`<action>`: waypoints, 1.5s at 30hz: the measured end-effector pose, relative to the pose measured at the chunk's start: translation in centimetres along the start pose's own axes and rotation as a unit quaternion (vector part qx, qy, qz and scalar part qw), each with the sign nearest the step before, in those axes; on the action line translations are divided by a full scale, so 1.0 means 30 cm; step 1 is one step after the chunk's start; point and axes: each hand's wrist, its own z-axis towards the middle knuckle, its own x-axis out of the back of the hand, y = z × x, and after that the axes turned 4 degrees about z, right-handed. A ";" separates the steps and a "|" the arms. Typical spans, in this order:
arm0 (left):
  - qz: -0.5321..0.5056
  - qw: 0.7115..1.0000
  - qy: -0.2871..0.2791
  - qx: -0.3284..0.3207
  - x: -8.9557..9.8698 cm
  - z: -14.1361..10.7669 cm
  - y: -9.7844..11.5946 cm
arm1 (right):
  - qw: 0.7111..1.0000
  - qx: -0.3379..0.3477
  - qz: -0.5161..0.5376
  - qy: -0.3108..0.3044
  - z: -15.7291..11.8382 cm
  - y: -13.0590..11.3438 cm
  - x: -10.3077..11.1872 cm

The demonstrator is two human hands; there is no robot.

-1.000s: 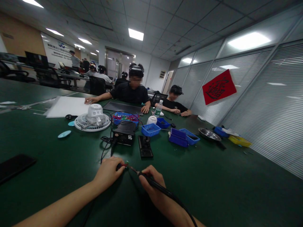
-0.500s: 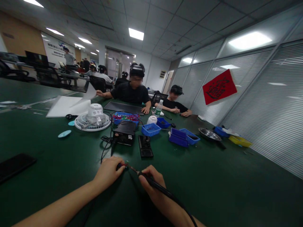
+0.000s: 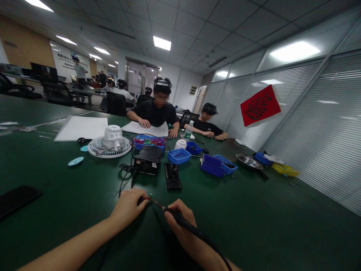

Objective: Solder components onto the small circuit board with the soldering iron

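Note:
My right hand [image 3: 182, 222] grips a soldering iron [image 3: 194, 228] like a pen, its cable trailing over the forearm. The metal tip points up and left, at or very near a small green circuit board [image 3: 151, 195] on the green table. My left hand [image 3: 130, 203] rests on the table with thumb and fingers pinched together. Between them shows a thin reddish wire [image 3: 147, 198] running to the board; its other end is hidden by the fingers. Too small to tell is whether the tip touches the board.
Beyond my hands stand a black soldering station [image 3: 147, 160] and a black iron stand [image 3: 172, 176]. Behind is a blue bin [image 3: 149, 149] of coloured wires. A white fan [image 3: 109, 145] lies left, a phone [image 3: 18, 199] nearer. Blue bins [image 3: 213, 165] sit right. Two people sit opposite.
The person opposite has laid a white sheet down on the dark panel and rests a hand on it. My hands and the soldering iron hold nearly the same pose; the view shifts slightly.

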 end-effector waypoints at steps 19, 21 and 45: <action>-0.001 1.000 -0.004 0.005 -0.002 0.001 -0.001 | 1.000 0.017 0.003 0.000 -0.005 0.033 -0.002; -0.001 1.000 -0.004 0.005 -0.005 0.002 -0.002 | 1.000 0.018 0.000 0.000 -0.003 0.027 0.000; -0.001 1.000 -0.005 0.002 -0.009 0.002 -0.009 | 1.000 -0.004 0.010 -0.004 -0.001 -0.003 0.007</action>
